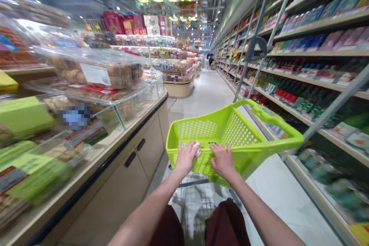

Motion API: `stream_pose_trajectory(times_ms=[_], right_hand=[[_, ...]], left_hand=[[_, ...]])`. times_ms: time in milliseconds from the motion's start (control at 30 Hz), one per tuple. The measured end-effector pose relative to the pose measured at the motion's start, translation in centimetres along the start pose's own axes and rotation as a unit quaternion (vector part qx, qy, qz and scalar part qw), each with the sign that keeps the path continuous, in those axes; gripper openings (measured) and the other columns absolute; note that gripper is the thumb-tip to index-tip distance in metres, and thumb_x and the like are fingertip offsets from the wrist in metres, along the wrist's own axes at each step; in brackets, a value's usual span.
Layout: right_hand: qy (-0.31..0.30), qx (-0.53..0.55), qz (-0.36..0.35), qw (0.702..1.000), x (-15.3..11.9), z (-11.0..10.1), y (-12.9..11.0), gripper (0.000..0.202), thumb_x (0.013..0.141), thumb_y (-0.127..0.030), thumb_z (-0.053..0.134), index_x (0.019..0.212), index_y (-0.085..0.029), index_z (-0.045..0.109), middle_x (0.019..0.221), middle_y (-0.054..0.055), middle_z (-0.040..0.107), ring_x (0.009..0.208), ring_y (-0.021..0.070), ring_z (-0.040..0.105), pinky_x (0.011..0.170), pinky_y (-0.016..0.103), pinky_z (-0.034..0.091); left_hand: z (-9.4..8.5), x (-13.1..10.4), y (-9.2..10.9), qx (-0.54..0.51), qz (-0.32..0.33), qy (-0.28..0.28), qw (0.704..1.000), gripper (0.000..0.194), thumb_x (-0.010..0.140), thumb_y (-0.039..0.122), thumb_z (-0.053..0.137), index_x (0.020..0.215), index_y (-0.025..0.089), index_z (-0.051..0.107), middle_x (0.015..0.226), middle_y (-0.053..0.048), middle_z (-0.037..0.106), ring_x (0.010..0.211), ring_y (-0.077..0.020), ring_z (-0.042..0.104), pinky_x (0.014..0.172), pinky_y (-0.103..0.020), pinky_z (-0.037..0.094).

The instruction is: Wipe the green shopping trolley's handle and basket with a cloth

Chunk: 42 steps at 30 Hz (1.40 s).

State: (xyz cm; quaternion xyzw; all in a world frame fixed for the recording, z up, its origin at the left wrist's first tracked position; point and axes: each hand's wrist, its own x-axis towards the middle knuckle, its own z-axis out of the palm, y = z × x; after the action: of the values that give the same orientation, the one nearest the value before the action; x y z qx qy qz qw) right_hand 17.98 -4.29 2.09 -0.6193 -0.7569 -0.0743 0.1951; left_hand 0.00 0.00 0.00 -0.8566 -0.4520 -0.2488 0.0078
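A lime-green shopping cart (248,155) with a lattice basket stands sideways before me, its handle off to the right. My left hand (186,157) rests on the near rim of the basket, fingers bent over the edge. A small crumpled white wad, which looks like tissue (197,149), sits at the thumb side of that hand. To its right, my right hand (223,160) grips the same rim, its fingers curled over the top and partly hidden. A small dark patch shows inside the basket between the hands; I cannot make out what it is.
At left runs a counter (144,138) with packaged foods and clear plastic boxes (95,71). Tall stocked shelves (317,80) line the right, with a metal ladder (250,57) leaning on them. The tiled aisle (206,88) leads ahead to a distant person (211,60).
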Motion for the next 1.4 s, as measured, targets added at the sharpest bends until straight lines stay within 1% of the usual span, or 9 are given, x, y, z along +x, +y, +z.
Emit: stream_pose_trajectory(times_ms=[133,367,600,667,933,1033,1233,1300,1400], right_hand=[[-0.004,0.002,-0.013,1.000,-0.2,0.0,0.7,0.043,0.075,-0.018,0.044,0.117,-0.018,0.048,0.120,0.009,0.053,0.117,0.0236,0.039,0.102,0.049,0.008],[0.020,0.007,-0.011,1.000,-0.6,0.6,0.9,0.042,0.073,-0.018,0.045,0.115,-0.018,0.049,0.119,0.007,0.054,0.117,0.0229,0.039,0.104,0.047,0.006],[0.031,0.001,-0.023,0.999,-0.7,0.4,1.1,0.042,0.072,-0.017,0.045,0.114,-0.019,0.050,0.118,0.007,0.054,0.117,0.0231,0.040,0.103,0.048,0.008],[0.037,-0.002,-0.035,0.999,-0.7,0.5,1.5,0.043,0.072,-0.017,0.045,0.114,-0.019,0.050,0.118,0.007,0.055,0.116,0.0233,0.040,0.102,0.048,0.009],[0.061,0.000,-0.039,0.997,-0.8,1.0,2.2,0.041,0.071,-0.016,0.044,0.111,-0.020,0.051,0.115,0.006,0.056,0.115,0.0229,0.042,0.102,0.048,0.009],[0.064,-0.005,-0.032,0.997,-0.7,1.1,2.1,0.039,0.071,-0.015,0.045,0.109,-0.020,0.052,0.114,0.006,0.057,0.115,0.0229,0.042,0.102,0.048,0.009],[0.065,-0.006,-0.033,0.997,-0.7,1.1,2.0,0.038,0.072,-0.017,0.046,0.109,-0.019,0.052,0.114,0.007,0.057,0.115,0.0226,0.041,0.102,0.048,0.009],[0.065,-0.008,-0.034,0.997,-0.7,1.0,2.0,0.038,0.072,-0.017,0.046,0.109,-0.019,0.051,0.114,0.007,0.057,0.115,0.0225,0.041,0.102,0.048,0.009],[0.063,-0.005,-0.035,0.997,-0.8,0.8,1.9,0.037,0.072,-0.017,0.045,0.109,-0.018,0.051,0.114,0.006,0.057,0.116,0.0221,0.040,0.102,0.048,0.009]], left_hand=[[-0.5,0.0,-0.8,0.007,0.006,-0.009,1.000,0.040,0.083,0.014,0.039,0.119,0.031,0.042,0.126,-0.003,0.049,0.116,-0.0200,0.043,0.102,-0.058,0.009],[-1.9,-2.8,-5.3,0.029,-0.073,0.016,0.997,0.043,0.082,0.009,0.033,0.117,0.029,0.046,0.127,-0.004,0.049,0.116,-0.0207,0.044,0.101,-0.059,0.007],[-0.3,-1.1,-2.1,-0.001,-0.016,0.012,1.000,0.043,0.083,0.011,0.036,0.121,0.029,0.042,0.129,-0.004,0.047,0.118,-0.0194,0.041,0.103,-0.057,0.006],[-0.3,-1.1,-2.1,0.000,-0.002,0.009,1.000,0.043,0.083,0.012,0.038,0.121,0.030,0.041,0.129,-0.004,0.047,0.118,-0.0198,0.041,0.103,-0.057,0.005],[-2.1,-4.5,-8.2,0.029,-0.088,0.023,0.995,0.042,0.081,0.010,0.036,0.118,0.029,0.045,0.127,-0.005,0.049,0.114,-0.0201,0.046,0.101,-0.060,0.004],[-1.6,-4.2,-7.3,0.022,-0.084,0.032,0.996,0.044,0.080,0.009,0.036,0.118,0.029,0.045,0.128,-0.005,0.047,0.115,-0.0196,0.045,0.102,-0.058,0.007],[-0.7,-1.4,-2.3,-0.006,-0.016,0.024,1.000,0.042,0.083,0.013,0.037,0.121,0.029,0.042,0.129,-0.004,0.046,0.118,-0.0197,0.042,0.104,-0.055,0.007],[-0.8,-1.3,-2.2,-0.007,-0.006,0.022,1.000,0.041,0.084,0.015,0.037,0.122,0.029,0.042,0.129,-0.004,0.046,0.118,-0.0194,0.042,0.104,-0.056,0.006],[-1.1,-2.2,-4.2,0.007,-0.024,0.024,0.999,0.040,0.084,0.014,0.034,0.121,0.028,0.042,0.129,-0.005,0.046,0.118,-0.0198,0.042,0.103,-0.057,0.004]])
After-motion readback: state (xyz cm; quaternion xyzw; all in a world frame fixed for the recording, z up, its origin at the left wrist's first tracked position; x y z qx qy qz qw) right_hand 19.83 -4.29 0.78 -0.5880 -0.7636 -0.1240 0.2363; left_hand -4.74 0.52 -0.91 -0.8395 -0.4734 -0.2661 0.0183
